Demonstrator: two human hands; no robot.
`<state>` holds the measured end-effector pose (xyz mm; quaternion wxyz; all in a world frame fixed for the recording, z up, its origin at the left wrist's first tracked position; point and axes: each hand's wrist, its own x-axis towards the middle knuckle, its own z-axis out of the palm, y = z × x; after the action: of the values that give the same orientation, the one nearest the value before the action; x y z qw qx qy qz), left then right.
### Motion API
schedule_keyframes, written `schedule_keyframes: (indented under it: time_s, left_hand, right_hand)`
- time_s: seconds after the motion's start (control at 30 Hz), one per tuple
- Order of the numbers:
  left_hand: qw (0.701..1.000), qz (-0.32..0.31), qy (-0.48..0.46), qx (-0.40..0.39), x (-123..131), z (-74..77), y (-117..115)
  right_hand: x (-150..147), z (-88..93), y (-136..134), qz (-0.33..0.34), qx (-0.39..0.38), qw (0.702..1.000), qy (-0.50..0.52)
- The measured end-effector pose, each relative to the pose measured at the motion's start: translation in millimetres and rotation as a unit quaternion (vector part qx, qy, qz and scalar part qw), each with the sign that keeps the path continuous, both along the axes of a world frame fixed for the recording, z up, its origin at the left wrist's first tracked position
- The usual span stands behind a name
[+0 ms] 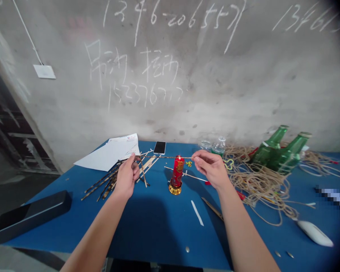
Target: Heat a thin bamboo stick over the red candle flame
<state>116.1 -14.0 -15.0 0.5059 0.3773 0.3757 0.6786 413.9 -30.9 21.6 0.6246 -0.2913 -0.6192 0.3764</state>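
Left hand (127,176) and right hand (211,169) clamped on one thin stick (164,157), held level across a candle flame (179,157).
On my feed the hands sit well apart, each pinching the stick between thumb and fingers, and the stick crosses right at the flame tip — the flame rises from a red candle (178,172) in a gold holder (175,189) on the blue table (155,226). Dark-banded sticks (102,185) lie just beneath the left hand; a tangle of twine (260,185) and two green glass bottles (280,151) sit off to the right.
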Motion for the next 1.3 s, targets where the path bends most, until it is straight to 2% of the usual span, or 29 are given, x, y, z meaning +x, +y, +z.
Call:
schedule_keyframes:
  time_s: [0.27, 0.4, 0.7, 0.97, 1.3]
  left_hand:
    - [0.997, -0.060, -0.030, -0.035, 0.0, -3.5, 2.1]
    - [0.997, -0.066, -0.031, -0.038, 0.0, -3.6, 2.5]
    - [1.000, -0.002, 0.004, 0.028, 2.1, 2.9, -0.8]
    - [0.998, 0.027, 0.038, 0.035, 3.5, 5.8, -7.1]
    - [0.997, 0.048, 0.038, 0.042, 4.1, 6.4, -7.0]
  right_hand:
    - [6.6, -0.7, 1.0, 0.008, 0.007, 1.000, -0.016]
    - [8.0, -0.2, -0.2, 0.016, 0.017, 1.000, -0.013]
    - [9.5, -5.8, 8.8, -0.020, -0.017, 0.999, 0.020]
    - [11.7, -7.0, 9.9, -0.039, -0.068, 0.997, -0.007]
    - [6.9, -4.9, 8.3, -0.031, -0.053, 0.997, -0.056]
